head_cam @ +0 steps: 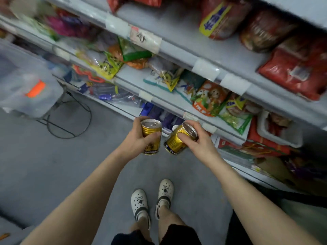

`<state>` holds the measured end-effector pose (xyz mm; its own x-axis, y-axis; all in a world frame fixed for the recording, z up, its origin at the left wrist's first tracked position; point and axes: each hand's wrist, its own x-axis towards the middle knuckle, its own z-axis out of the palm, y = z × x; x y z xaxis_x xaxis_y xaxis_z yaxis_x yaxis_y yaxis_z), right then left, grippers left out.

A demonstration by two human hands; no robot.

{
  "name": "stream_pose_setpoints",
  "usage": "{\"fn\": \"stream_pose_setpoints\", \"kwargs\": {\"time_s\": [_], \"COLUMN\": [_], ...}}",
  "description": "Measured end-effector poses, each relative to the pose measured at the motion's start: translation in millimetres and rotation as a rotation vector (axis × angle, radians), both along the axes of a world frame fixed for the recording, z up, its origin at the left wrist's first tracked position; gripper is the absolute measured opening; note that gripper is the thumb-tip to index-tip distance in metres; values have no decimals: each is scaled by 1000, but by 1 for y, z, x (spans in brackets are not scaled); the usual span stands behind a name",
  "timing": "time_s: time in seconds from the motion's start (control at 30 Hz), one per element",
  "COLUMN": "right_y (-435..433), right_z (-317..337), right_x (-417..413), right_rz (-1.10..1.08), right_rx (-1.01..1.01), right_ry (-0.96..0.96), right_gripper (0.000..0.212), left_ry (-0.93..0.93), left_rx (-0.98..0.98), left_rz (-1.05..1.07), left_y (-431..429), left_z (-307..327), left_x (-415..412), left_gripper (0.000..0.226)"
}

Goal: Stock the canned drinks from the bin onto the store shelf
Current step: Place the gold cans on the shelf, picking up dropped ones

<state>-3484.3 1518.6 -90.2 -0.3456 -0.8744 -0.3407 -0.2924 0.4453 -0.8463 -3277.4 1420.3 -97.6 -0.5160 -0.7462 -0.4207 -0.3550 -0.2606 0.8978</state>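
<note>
head-worn view, steeply downward, shelf (177, 103) close

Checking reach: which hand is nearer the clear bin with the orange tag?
Left. The left hand is right of the bin, across bare floor; the right hand is farther right, by the shelf.

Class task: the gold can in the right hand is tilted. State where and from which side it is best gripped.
Grip the tilted gold can around its cylindrical wall, mid-height, coming from its upper right side as the right hand does. That probably keeps the base free for setting down.
</note>
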Motion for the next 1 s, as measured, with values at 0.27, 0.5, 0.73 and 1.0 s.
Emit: {"fn": "stream_pose_setpoints", "kwargs": {"time_s": [0.27, 0.5, 0.73, 1.0], "right_y": [6, 7, 7, -14], "right_z": [138, 226, 314, 383], "right_x": [-12, -37, -81, -170], "right_rz": [-77, -155, -211, -355], "right_rx": [-189, -229, -274, -290], "right_ry": [210, 323, 447, 696], "right_gripper": [39, 53, 36, 41], "left_ry": [61, 143, 243, 341], "left_rx": [-137, -323, -540, -717], "left_rz": [-149, -217, -223, -187], "left_y": [-13, -34, -54, -71], "left_z": [123, 208, 287, 351], "left_x": [-13, -38, -88, -171], "left_gripper": [59, 68, 64, 51]}}
